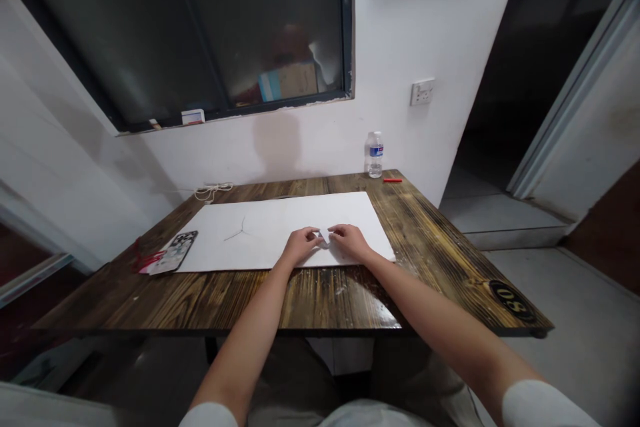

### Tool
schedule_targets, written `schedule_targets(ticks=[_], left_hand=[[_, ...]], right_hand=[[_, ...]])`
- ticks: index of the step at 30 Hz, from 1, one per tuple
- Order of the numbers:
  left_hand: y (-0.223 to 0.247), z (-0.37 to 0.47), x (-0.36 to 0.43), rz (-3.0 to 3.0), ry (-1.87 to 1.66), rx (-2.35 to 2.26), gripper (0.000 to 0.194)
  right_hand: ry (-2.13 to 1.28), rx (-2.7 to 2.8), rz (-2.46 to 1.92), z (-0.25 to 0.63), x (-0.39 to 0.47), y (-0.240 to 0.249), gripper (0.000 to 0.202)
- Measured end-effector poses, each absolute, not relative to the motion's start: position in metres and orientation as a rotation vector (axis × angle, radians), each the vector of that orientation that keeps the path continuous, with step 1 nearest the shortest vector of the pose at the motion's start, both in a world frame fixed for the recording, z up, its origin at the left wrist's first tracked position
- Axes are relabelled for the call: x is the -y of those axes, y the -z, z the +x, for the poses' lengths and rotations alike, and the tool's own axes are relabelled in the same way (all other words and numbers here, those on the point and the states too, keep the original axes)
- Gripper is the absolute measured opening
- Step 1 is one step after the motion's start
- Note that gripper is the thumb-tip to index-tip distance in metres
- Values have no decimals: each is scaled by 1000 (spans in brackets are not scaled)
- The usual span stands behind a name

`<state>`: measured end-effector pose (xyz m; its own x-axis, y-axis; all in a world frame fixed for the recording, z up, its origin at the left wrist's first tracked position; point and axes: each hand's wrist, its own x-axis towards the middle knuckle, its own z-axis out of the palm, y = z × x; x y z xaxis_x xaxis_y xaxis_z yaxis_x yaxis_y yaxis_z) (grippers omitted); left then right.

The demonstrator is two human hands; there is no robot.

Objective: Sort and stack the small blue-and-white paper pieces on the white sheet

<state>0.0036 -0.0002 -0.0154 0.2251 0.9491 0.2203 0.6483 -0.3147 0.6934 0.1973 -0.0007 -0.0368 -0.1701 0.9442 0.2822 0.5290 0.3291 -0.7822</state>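
Both hands meet over the right part of a white board (280, 217) that lies flat on the wooden table. Between their fingertips is a small, pale, folded-looking piece of paper (324, 236). My left hand (301, 245) pinches its left side with thumb and forefinger. On the other side, my right hand (351, 242) has its thumb and fingers closed at the paper's edge. The fingers cover part of the piece, so its full shape is hidden. Thin dark branching lines (242, 231) show on the board's left half.
A patterned phone-like item (179, 248) and a red item (153, 259) lie at the board's left end. At the back are a coiled cable (214, 190), a water bottle (375, 155) and a red pen-like stick (393, 180). The wooden table (435, 260) has a dark number plate (512, 300).
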Motion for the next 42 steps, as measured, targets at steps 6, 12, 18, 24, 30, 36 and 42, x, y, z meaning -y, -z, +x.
schedule_targets(ticks=[6, 12, 18, 24, 30, 36, 42], left_hand=[[14, -3, -2, 2156, -965, -1687, 26], [8, -5, 0, 2251, -983, -1474, 28], [0, -2, 11, 2425, -535, -912, 28], [-2, -15, 9, 2445, -472, -1119, 30], [6, -20, 5, 2422, -515, -1520, 37], [17, -16, -1, 2423, -336, -1392, 52], [12, -8, 5, 2403, -312, -1121, 55]], right_hand=[[-267, 2012, -1249, 204, 3, 29, 23], [-265, 2472, -960, 207, 9, 23, 26], [-186, 2531, -1336, 215, 15, 18, 39], [-205, 2538, -1250, 222, 12, 13, 36], [-384, 2693, -926, 217, 12, 16, 43], [-420, 2693, -953, 203, 17, 22, 62], [-191, 2294, -1221, 212, 9, 15, 35]])
